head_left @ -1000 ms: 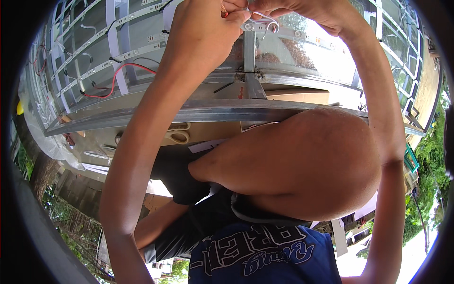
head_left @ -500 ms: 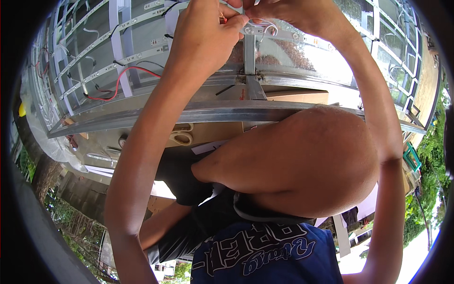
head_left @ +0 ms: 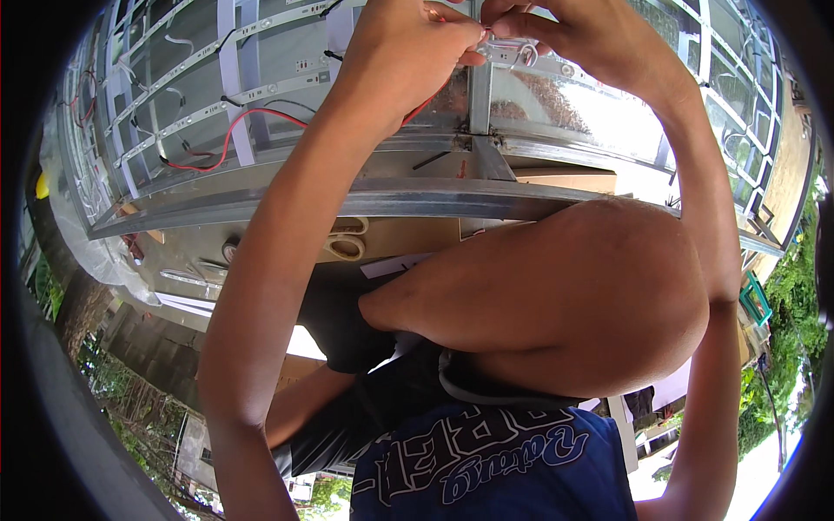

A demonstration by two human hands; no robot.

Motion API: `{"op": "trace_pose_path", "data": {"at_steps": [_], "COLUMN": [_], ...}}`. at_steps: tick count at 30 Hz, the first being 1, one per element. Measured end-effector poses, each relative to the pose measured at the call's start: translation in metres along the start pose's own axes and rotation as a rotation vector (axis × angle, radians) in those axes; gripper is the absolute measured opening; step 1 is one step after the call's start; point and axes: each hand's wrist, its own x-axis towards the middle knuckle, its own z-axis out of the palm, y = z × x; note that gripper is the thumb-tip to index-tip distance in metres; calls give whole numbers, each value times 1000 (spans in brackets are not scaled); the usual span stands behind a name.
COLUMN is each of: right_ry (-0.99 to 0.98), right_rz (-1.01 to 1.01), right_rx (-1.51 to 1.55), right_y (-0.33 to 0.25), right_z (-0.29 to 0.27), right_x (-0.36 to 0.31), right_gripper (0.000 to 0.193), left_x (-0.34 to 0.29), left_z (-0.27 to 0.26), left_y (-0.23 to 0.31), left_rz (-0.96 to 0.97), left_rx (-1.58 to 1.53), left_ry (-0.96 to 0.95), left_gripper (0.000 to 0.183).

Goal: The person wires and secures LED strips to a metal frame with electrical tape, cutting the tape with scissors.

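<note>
My left hand [head_left: 408, 56] and my right hand [head_left: 591, 39] are raised together at the top of the picture. Between their fingertips they pinch a small white LED module [head_left: 514, 54] with a short white wire loop. It sits against the upright bar [head_left: 479, 95] of a metal frame holding a translucent panel [head_left: 573, 104]. A red wire [head_left: 419, 109] runs down from under my left hand. White LED strips [head_left: 261, 87] lie in rows across the panel at the left.
A red and black wire pair [head_left: 228, 139] loops over the strips at left. The frame's long metal rail [head_left: 373, 204] crosses the view. Tape rolls [head_left: 347, 247] lie below it. My bare bent knee [head_left: 565, 295] fills the middle. Trees stand at right.
Both hands and the module have shifted lower and slightly right in the picture, still pinched together. Their grip looks the same.
</note>
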Motion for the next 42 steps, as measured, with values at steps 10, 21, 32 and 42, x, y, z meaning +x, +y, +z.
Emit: {"op": "trace_pose_path", "data": {"at_steps": [10, 21, 32, 42], "right_ry": [-73, -180, -25, 6], "right_rz": [-63, 226, 1, -117], "right_rx": [-63, 102, -242, -401], "right_y": [-4, -6, -18, -27], "right_z": [-7, -8, -5, -6], "right_x": [-1, 4, -1, -3], "right_gripper": [14, 11, 23, 15], "left_x": [-2, 0, -2, 8], "left_z": [-2, -3, -3, 1], "left_y": [-5, -9, -2, -9], "left_rz": [120, 167, 105, 55], "left_rx": [1, -24, -59, -100], "left_ry": [-44, -42, -44, -23], "left_gripper": [22, 19, 23, 27]}}
